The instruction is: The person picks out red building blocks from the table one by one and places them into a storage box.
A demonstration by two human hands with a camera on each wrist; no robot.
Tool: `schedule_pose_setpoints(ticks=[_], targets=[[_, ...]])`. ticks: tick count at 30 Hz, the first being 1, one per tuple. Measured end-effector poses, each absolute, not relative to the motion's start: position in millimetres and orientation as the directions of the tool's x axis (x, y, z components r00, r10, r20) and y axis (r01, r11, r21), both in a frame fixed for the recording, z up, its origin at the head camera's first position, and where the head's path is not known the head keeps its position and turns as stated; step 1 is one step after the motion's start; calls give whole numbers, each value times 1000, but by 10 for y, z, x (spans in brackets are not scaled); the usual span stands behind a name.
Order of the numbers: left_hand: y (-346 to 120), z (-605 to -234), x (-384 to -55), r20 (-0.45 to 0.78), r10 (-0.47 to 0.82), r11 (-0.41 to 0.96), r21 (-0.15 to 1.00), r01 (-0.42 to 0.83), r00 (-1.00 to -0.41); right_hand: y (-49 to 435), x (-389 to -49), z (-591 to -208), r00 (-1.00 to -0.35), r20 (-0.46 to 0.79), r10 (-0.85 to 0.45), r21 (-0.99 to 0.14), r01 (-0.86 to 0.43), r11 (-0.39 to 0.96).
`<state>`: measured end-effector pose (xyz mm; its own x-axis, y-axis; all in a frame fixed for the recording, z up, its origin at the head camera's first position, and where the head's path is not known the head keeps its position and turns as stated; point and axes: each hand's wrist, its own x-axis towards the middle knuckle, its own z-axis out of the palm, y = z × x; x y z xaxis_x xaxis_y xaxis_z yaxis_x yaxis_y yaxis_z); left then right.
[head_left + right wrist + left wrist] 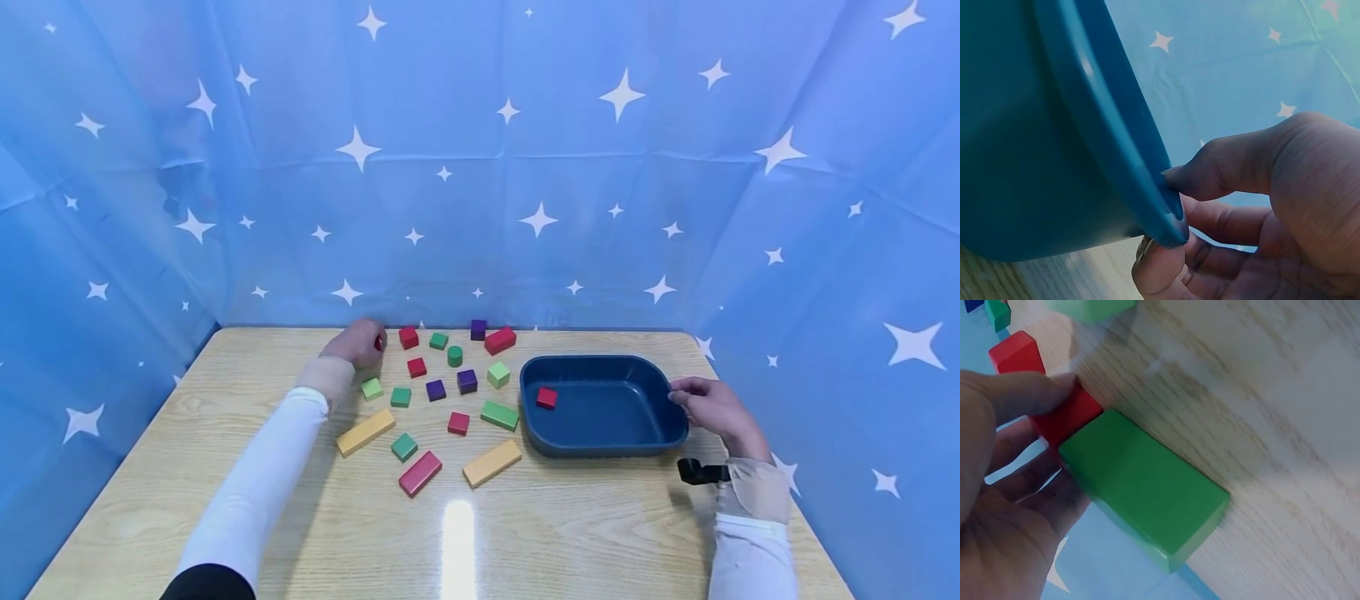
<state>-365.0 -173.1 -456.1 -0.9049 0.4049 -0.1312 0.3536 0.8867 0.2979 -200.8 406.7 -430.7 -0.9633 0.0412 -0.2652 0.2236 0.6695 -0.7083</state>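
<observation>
At the table's back left, my left hand (356,343) pinches a red block (1079,415) between thumb and fingers. A long green block (1147,481) lies against that red block in the left wrist view; the hand hides it in the head view. Just beyond the fingers is another red block (408,337). On the right, my right hand (711,407) holds the rim of a dark blue basin (600,448), thumb on top and fingers curled beneath, as the right wrist view shows. One small red block (547,398) lies inside the basin.
Several loose blocks lie left of the basin, including a yellow block (365,432), a second yellow block (492,463), a purple block (467,382) and a green cylinder (454,357). A blue starred curtain (480,208) hangs behind the wooden table (570,533).
</observation>
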Motion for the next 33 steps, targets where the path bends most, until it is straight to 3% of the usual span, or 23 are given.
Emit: schedule_pose_setpoints(ticks=[11, 25, 33], targets=[[-1733, -4545, -3659, -84, 435, 873, 282, 397, -897, 4062, -2026, -4322, -964, -262, 36, -716, 219, 663], [-1749, -4473, -3595, -124, 354, 907, 288, 308, -927, 4065, -1996, -4320, -960, -278, 40, -719, 235, 654], [-1712, -4390, -3590, -111, 363, 899, 303, 317, -925, 4076, -1999, -4322, -967, -253, 36, -717, 212, 664]])
